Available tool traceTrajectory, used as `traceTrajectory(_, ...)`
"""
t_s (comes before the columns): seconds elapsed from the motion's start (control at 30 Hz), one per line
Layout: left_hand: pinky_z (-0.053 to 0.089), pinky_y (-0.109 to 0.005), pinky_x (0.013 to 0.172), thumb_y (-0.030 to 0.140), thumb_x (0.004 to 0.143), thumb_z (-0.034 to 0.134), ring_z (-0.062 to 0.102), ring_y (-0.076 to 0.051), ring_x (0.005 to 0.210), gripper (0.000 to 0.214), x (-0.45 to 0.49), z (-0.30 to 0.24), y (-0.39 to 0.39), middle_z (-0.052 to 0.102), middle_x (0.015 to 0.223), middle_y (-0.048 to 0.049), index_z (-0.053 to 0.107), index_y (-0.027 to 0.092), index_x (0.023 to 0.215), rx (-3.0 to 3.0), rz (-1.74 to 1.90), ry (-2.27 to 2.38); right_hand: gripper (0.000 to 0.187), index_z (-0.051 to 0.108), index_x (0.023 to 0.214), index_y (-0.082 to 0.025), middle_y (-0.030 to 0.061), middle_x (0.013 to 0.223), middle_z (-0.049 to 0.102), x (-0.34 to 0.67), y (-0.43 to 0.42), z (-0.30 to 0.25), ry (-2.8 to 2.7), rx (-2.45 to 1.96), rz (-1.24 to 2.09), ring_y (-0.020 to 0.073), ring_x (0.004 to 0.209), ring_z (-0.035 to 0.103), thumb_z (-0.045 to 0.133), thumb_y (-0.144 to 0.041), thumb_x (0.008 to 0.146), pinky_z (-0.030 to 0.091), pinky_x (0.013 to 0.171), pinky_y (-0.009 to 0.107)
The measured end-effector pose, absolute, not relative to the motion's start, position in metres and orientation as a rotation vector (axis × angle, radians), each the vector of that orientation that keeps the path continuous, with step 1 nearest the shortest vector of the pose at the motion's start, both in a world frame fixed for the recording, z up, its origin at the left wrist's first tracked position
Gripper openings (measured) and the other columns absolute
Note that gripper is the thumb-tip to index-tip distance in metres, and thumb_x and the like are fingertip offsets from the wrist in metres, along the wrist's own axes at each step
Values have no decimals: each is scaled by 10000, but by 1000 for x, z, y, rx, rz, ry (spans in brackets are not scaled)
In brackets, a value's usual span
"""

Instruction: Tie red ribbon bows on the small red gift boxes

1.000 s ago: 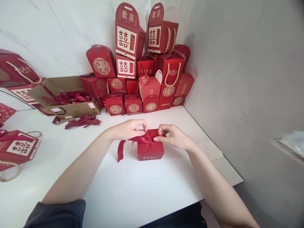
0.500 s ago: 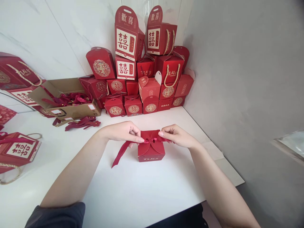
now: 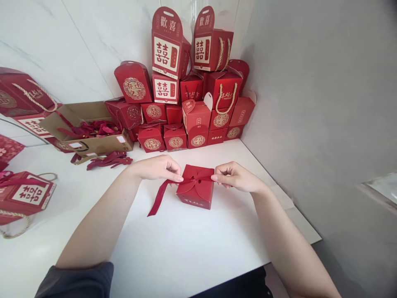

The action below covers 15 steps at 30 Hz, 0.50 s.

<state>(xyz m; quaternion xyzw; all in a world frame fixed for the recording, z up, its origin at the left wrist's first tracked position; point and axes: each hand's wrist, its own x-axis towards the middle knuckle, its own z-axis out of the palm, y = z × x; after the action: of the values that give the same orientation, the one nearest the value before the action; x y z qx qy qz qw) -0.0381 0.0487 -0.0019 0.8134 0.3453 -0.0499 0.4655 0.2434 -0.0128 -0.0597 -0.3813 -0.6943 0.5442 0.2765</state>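
Observation:
A small red gift box [image 3: 195, 193] with curved, interlocking top flaps sits on the white table, turned slightly. Across its top runs a dark red ribbon [image 3: 159, 198], knotted near the middle of the flaps. My left hand [image 3: 164, 170] pinches the ribbon just left of the box, and a long tail hangs from it down to the table. On the right side, my right hand [image 3: 234, 177] grips the other ribbon end between thumb and fingers, close to the box edge. The ribbon is stretched between both hands.
Several red gift boxes [image 3: 175, 136] are stacked against the tiled wall. An open cardboard box [image 3: 102, 145] holds ribbons, with more ribbons [image 3: 110, 160] lying in front. At left lies a red box with rope handles [image 3: 31, 192]. A grey wall [image 3: 310, 103] borders the table on the right.
My hands have moved apart, drawing the ribbon tighter and flatter across the box. The knot looks smaller. The box has rotated a little on the table.

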Motion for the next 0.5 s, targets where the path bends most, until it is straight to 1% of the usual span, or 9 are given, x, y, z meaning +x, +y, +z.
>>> traceTrajectory(0.1,355,-215,606,440,806,660,484,-96,605,316,-41,-8,55,575,625,21,667,152,678,1956,-151,831,405,509,612,-175,-41,529,468,244,-9,-63,-1884,-1036,1497,92,516,406,621,-475,860,331,530,251)
traceTrajectory(0.23,445,-222,696,384,791,689,607,-135,702,220,-49,-15,64,683,703,-14,743,173,757,1835,-243,735,400,483,610,-176,-52,522,454,244,-5,-68,-1876,-1018,1569,81,504,376,638,-456,851,303,517,242)
traceTrajectory(0.3,475,-231,721,368,760,727,640,-154,722,191,-54,-17,68,702,696,-25,764,182,779,1823,-308,678,406,465,608,-178,-56,517,448,244,-4,-69,-1867,-1010,1582,77,498,356,640,-455,849,283,508,239)
traceTrajectory(0.37,489,-227,714,355,727,762,649,-158,717,174,-58,-16,69,706,691,-29,774,190,781,1846,-325,627,409,460,612,-180,-58,516,447,244,-4,-69,-1862,-1007,1591,76,495,342,639,-464,846,271,503,238)
traceTrajectory(0.43,491,-223,708,345,707,782,643,-152,735,156,-58,-13,68,716,769,-39,777,200,762,1903,-250,582,409,466,616,-181,-58,520,450,245,-4,-70,-1860,-1006,1595,77,494,335,640,-475,841,264,500,238)
traceTrajectory(0.5,494,-237,769,336,693,795,643,-163,826,131,-55,-9,64,719,929,-59,776,210,719,1977,-104,536,403,477,623,-181,-57,525,454,245,-4,-70,-1858,-1006,1592,80,496,337,647,-482,831,265,500,239)
